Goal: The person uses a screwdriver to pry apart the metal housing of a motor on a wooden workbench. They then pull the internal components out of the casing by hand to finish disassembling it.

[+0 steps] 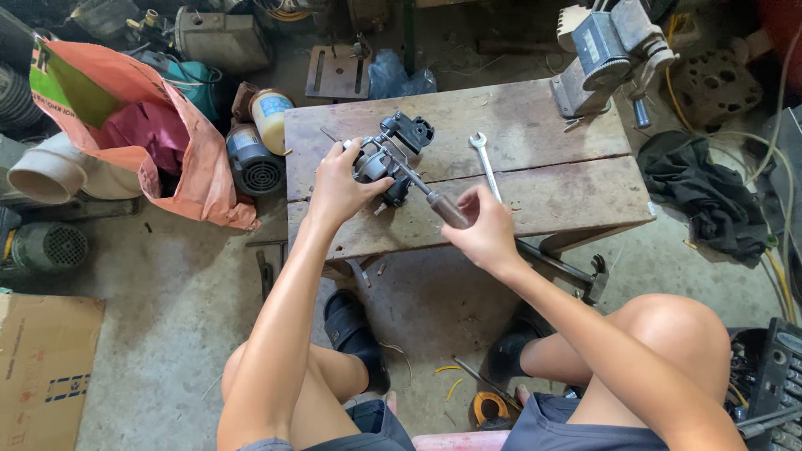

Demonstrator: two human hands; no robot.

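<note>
My left hand [336, 185] grips a small grey and black metal machine part [391, 154] over a low wooden workbench [543, 192]. My right hand [483, 227] is closed around the brown handle of a screwdriver [434, 200], whose shaft runs up and left into the part. Just beyond my right hand, a silver combination wrench [485, 164] lies flat on the bench top.
A grey bench vise [603, 52] stands at the bench's far right corner. An orange sack [142, 125], electric motors [253, 163] and a white pipe [50, 171] crowd the floor at left. A black rag [706, 192] and a socket set [773, 380] are at right. Cardboard [42, 367] lies lower left.
</note>
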